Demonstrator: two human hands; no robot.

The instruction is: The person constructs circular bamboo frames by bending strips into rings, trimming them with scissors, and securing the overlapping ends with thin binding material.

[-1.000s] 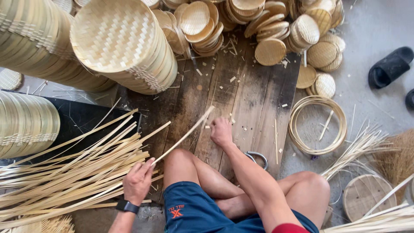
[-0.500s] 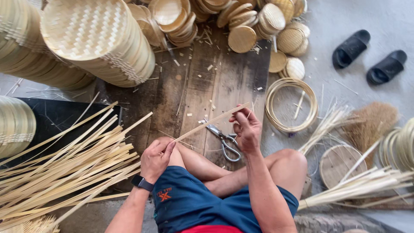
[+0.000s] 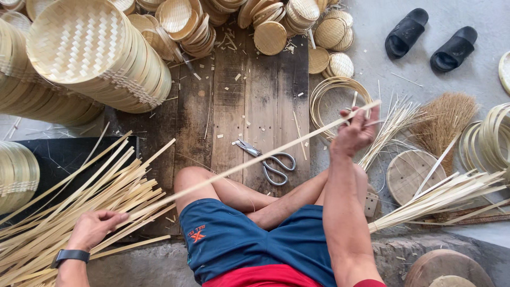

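While both hands (image 3: 353, 133) stretch a bamboo strip (image 3: 255, 162), scissors (image 3: 268, 158) lie below.

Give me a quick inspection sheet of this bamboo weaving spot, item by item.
Surface: worn plank board, strewn with chips.
Job's things: long bamboo strip stretched between both hands; strip pile at left.
Clutter: scissors on the board; woven trays stacked; bamboo hoops; broom.
Grips: left hand closed on the strip's near end; right hand pinching its far end.
Cables: nothing seen.
Surroundings: black sandals on concrete.
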